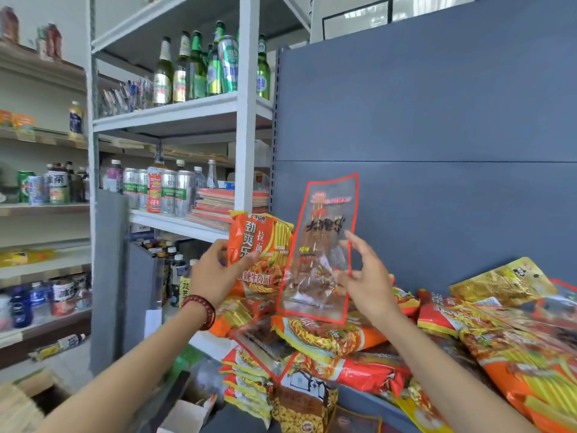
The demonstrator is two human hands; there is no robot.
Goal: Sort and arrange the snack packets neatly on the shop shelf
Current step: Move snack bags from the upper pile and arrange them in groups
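Box (187, 415): nearest us, low on the left, we see open cardboard.
Pile (331, 337): snack packets lie heaped on the shop shelf (362, 400) under our hands. Orange, red and yellow ones overlap at all angles, unsorted.
Bracelet (201, 310): dark red beads ring our left wrist.
Left hand (215, 271): we grip the noodle packet (262, 242) by its left edge, thumb across the front, fingers curled behind.
Noodle packet: orange, upright in the air above the pile's left end.
Right hand (367, 278): we pinch the clear packet (321, 245) at its lower right edge. The other fingers fan out loosely, forefinger raised.
Clear packet: red-edged, upright with a slight tilt, held above the pile. Its left edge overlaps the noodle packet.
Back panel (437, 104): a grey wall rises behind the shelf.
Rack (248, 104): farther left we see white shelving, with green beer bottles (196, 67) above and cans (170, 192) and drinks below.
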